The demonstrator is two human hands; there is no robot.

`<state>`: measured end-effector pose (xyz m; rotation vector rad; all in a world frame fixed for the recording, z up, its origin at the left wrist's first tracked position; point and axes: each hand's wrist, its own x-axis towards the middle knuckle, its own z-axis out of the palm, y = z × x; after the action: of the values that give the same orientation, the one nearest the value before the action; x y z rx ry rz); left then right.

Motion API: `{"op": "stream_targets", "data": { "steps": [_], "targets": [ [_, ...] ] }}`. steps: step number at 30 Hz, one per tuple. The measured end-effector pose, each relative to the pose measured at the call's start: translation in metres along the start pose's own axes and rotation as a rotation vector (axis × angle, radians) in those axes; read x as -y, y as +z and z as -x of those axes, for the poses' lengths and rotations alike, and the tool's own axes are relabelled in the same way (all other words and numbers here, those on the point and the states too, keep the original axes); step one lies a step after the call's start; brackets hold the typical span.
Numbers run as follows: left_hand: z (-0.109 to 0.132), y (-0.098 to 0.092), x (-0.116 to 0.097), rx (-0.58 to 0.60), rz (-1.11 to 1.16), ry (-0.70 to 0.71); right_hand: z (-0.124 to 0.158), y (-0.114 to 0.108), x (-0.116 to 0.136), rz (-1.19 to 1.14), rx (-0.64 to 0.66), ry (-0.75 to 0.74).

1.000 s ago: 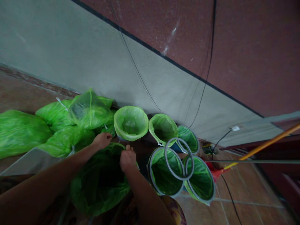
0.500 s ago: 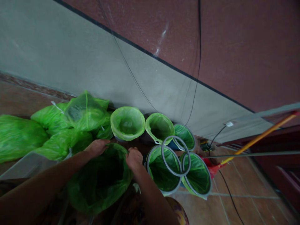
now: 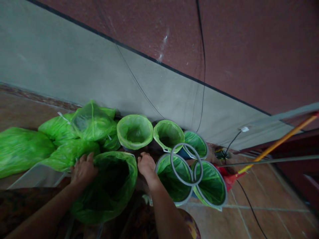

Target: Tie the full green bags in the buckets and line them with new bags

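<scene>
Right in front of me stands a bin lined with a green garbage bag [image 3: 132, 162], its edge folded out over the rim and its inside dark. My left hand [image 3: 84, 170] lies against the left side of that liner, fingers stretched and a little apart. Just off the right side of the rim is my right hand [image 3: 146, 164], fingers loosely bent and apart, with nothing visible in it. Behind the bin, two more lined bins [image 3: 135, 132] stand by the wall, the right one [image 3: 168, 135] having a white tab at its front edge.
Full green garbage bags [image 3: 22, 149] are heaped at left, beside a translucent plastic container [image 3: 37, 176]. To the right stand several ringed, lined bins [image 3: 210, 184], with a loose grey ring [image 3: 171, 162] across them. A yellow-handled broom [image 3: 276, 146] and a black cable [image 3: 249, 209] are farther right.
Both hands have let go of the liner's rim. My left hand has moved left and down along the liner's side, while the right has shifted slightly right.
</scene>
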<state>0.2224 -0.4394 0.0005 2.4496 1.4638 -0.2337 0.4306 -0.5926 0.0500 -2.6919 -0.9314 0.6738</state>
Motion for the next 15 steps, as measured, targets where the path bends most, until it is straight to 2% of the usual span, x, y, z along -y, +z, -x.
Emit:
{"op": "stream_targets", "data": {
  "steps": [2, 3, 5, 7, 10, 15],
  "targets": [
    [0.004, -0.009, -0.02, -0.09, 0.049, 0.161, -0.001, 0.003, 0.002, -0.025, -0.026, -0.015],
    [0.003, -0.012, -0.031, -0.096, 0.096, 0.278, -0.002, 0.005, 0.004, -0.039, -0.042, -0.027],
    [-0.004, -0.017, -0.052, -0.048, 0.189, 0.484, -0.002, 0.009, 0.007, -0.054, -0.062, -0.06],
    [-0.015, -0.017, -0.067, 0.026, 0.227, 0.608, -0.001, 0.015, 0.01, -0.044, -0.064, -0.092],
    [-0.033, -0.011, -0.074, 0.103, 0.219, 0.675, 0.0, 0.027, 0.01, -0.011, -0.03, -0.11],
    [-0.053, -0.002, -0.056, 0.16, 0.229, 0.65, -0.002, 0.042, 0.006, 0.028, 0.066, -0.1]
  ]
}}
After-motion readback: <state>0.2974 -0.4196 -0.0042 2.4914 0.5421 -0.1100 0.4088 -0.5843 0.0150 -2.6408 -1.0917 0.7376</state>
